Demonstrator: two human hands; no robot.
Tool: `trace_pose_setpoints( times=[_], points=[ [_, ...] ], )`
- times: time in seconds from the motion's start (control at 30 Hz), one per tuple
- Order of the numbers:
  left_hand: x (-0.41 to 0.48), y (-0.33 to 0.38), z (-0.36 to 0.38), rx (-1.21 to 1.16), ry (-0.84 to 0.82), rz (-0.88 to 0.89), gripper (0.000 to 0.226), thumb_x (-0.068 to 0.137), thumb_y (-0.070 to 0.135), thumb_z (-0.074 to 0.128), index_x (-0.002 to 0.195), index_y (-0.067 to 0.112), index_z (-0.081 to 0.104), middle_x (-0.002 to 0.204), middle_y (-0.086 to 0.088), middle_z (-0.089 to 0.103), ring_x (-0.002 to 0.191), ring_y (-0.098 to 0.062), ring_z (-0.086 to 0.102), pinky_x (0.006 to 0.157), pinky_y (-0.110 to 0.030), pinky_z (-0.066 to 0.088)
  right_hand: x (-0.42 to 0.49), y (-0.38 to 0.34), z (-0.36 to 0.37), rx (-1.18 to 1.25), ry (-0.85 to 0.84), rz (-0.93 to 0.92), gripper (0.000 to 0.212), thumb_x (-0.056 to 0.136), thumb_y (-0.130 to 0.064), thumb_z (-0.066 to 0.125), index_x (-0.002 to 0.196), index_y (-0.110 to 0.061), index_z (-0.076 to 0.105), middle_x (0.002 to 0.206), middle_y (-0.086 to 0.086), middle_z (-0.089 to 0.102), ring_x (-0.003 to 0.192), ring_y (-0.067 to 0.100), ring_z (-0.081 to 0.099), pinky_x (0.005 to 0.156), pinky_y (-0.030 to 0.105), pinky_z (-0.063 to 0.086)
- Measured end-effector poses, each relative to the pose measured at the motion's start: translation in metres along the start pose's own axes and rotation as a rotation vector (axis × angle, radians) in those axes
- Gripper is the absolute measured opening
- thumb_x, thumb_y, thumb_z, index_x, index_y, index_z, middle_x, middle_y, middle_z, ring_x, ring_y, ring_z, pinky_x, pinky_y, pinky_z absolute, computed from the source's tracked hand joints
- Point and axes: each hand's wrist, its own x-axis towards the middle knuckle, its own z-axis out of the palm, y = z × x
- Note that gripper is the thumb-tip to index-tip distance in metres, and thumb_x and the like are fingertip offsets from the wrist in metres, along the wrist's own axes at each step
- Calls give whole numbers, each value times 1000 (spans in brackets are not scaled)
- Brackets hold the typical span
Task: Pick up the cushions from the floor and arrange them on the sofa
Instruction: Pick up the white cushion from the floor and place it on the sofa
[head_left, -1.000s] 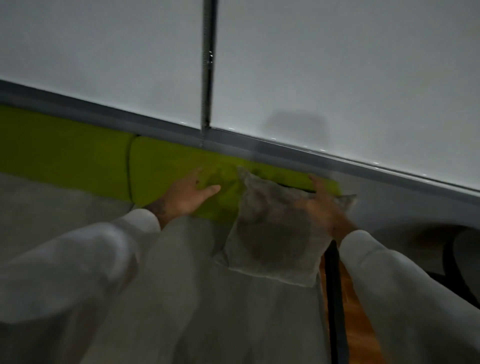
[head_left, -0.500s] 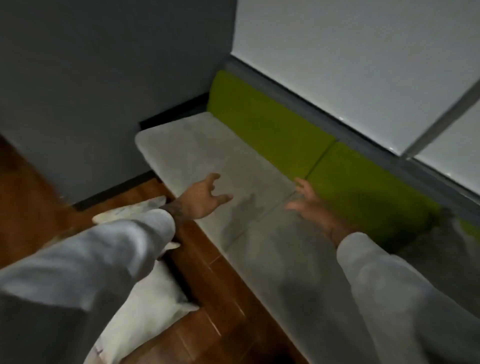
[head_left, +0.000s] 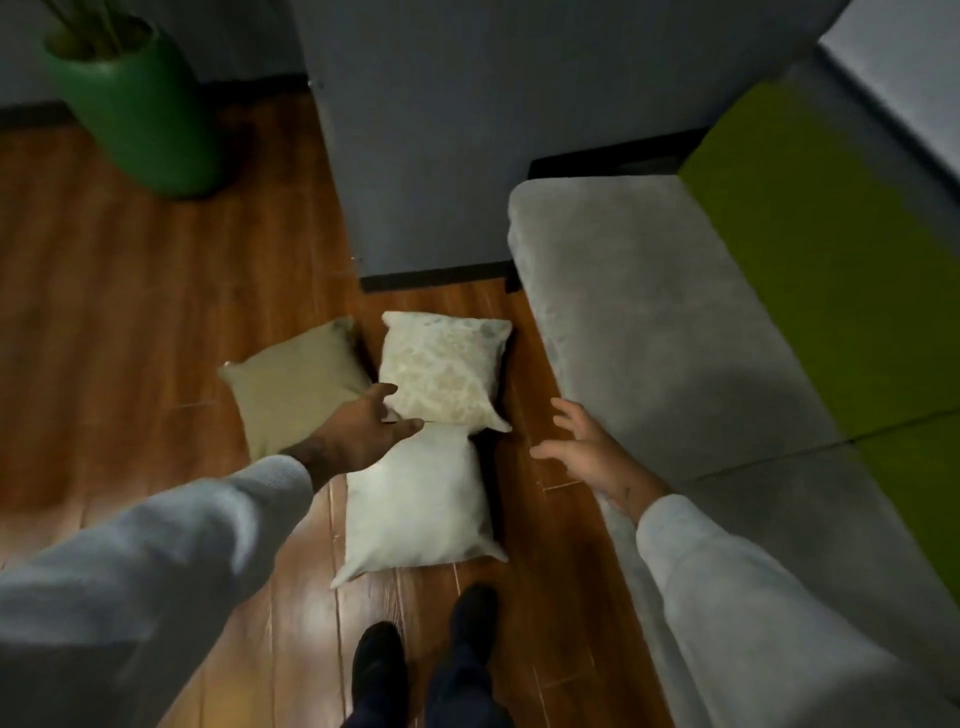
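Note:
Three cushions lie on the wooden floor beside the sofa: a plain white cushion nearest my feet, a patterned cream cushion just beyond it, and a tan cushion to their left. My left hand hovers open over the gap between the tan and white cushions, holding nothing. My right hand is open too, fingers spread, above the floor between the white cushion and the sofa's front edge. The grey sofa seat with its green backrest fills the right side.
A green plant pot stands on the floor at the far left. A dark grey wall block rises behind the cushions at the sofa's end. My dark shoes stand on the floor just short of the white cushion.
My view has swung left and down from the sofa, where a cushion was set against the backrest, to the floor. Both hands have left the sofa and now reach over the floor cushions.

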Motion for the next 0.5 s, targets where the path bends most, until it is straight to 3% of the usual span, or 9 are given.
trace_pose_setpoints(
  times=[0.27, 0.5],
  points=[
    [76, -116, 55, 5, 5, -212, 75, 90, 49, 65, 151, 15, 36, 147, -12, 55, 130, -28, 55, 108, -41, 44, 129, 66, 50, -69, -184, 188, 82, 90, -28, 73, 159, -37, 29, 165, -3, 35, 148, 23, 38, 120, 52, 35],
    [160, -227, 131, -45, -55, -412, 83, 87, 58, 64, 154, 19, 32, 148, -15, 51, 131, -36, 52, 103, -41, 42, 233, 161, 95, -91, -174, 337, 79, 95, -30, 70, 161, -27, 26, 166, 3, 32, 147, 26, 38, 118, 47, 37]
  ],
)
